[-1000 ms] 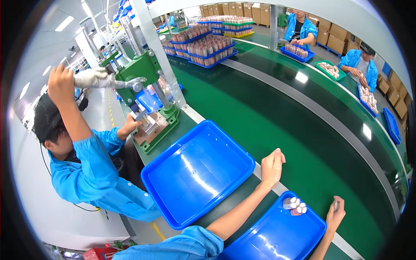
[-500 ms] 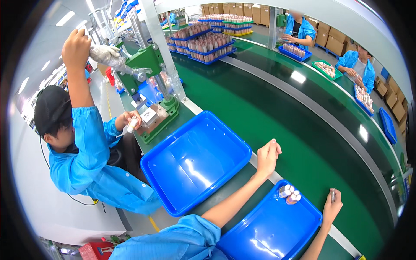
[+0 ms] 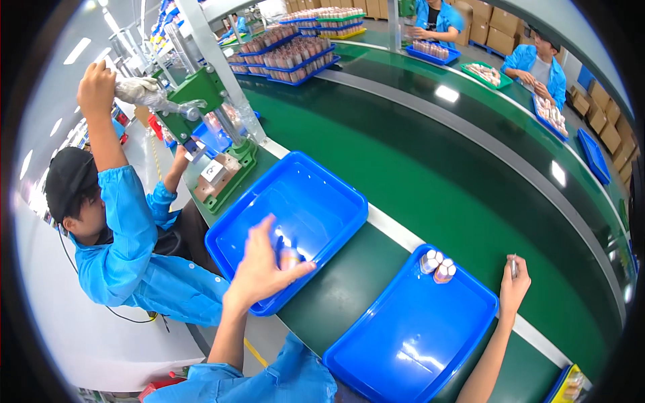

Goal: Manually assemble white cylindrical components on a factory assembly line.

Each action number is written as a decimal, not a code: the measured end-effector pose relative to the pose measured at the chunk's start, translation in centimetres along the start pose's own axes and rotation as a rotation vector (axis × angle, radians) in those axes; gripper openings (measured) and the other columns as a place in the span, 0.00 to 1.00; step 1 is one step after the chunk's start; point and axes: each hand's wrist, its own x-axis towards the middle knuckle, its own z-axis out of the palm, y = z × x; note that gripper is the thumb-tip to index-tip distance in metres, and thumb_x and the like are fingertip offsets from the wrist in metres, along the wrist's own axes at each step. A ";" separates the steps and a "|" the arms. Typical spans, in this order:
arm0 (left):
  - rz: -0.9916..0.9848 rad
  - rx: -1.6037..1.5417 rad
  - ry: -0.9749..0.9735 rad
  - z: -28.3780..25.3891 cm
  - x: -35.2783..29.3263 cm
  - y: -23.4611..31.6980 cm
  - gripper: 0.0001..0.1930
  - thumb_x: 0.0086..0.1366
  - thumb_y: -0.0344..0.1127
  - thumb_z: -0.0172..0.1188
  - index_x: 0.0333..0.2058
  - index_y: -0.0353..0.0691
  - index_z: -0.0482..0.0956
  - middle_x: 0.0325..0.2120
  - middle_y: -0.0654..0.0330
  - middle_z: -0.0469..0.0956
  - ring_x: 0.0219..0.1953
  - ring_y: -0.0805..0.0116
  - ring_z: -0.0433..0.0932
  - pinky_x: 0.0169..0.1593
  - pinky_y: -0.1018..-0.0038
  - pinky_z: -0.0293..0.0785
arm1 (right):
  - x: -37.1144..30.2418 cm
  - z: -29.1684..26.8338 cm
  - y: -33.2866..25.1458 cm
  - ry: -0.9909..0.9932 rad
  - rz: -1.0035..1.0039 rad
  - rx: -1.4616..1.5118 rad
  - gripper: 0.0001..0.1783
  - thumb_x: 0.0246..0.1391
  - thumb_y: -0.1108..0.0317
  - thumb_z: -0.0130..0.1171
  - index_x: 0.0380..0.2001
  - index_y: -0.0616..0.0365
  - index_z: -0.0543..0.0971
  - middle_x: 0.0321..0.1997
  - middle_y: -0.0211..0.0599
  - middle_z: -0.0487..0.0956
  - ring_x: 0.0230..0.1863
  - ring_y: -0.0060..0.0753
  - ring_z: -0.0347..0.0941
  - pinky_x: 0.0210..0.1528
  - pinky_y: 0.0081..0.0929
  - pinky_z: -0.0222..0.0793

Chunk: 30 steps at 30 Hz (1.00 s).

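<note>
Fingers (image 3: 261,236) of left hand (image 3: 257,270) spread beside blurred bottle (image 3: 289,258), over blue tray (image 3: 322,195); right hand (image 3: 515,287) clasps small grey object (image 3: 514,268)

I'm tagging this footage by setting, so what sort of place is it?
Probably a factory assembly or packing floor. It has a long green work surface, a green hand-operated press beside it, and stacked blue trays packed with small cylindrical containers.
</note>
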 end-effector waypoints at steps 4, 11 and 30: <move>-0.363 -0.084 -0.231 1.3 -0.4 3.1 0.30 0.58 0.49 0.73 0.52 0.34 0.76 0.51 0.47 0.76 0.46 0.52 0.80 0.52 0.62 0.75 | -0.1 0.3 0.1 0.034 -0.015 0.031 0.07 0.65 0.69 0.58 0.39 0.61 0.81 0.22 0.25 0.71 0.22 0.14 0.58 0.23 0.24 0.52; 0.120 -0.709 -0.135 2.4 2.3 7.5 0.35 0.58 0.22 0.68 0.64 0.37 0.64 0.63 0.52 0.68 0.55 0.62 0.76 0.51 0.68 0.78 | -0.4 -3.7 -11.1 -0.004 -0.025 0.212 0.05 0.66 0.71 0.60 0.38 0.59 0.83 0.24 0.16 0.71 0.22 0.08 0.54 0.23 0.17 0.45; 0.259 -1.310 -0.317 10.9 7.2 26.6 0.33 0.61 0.14 0.61 0.58 0.40 0.53 0.57 0.47 0.61 0.52 0.58 0.75 0.56 0.61 0.77 | -1.3 -5.2 -20.3 -0.259 0.140 0.815 0.13 0.67 0.73 0.58 0.51 0.65 0.81 0.37 0.28 0.81 0.33 0.10 0.71 0.33 0.14 0.68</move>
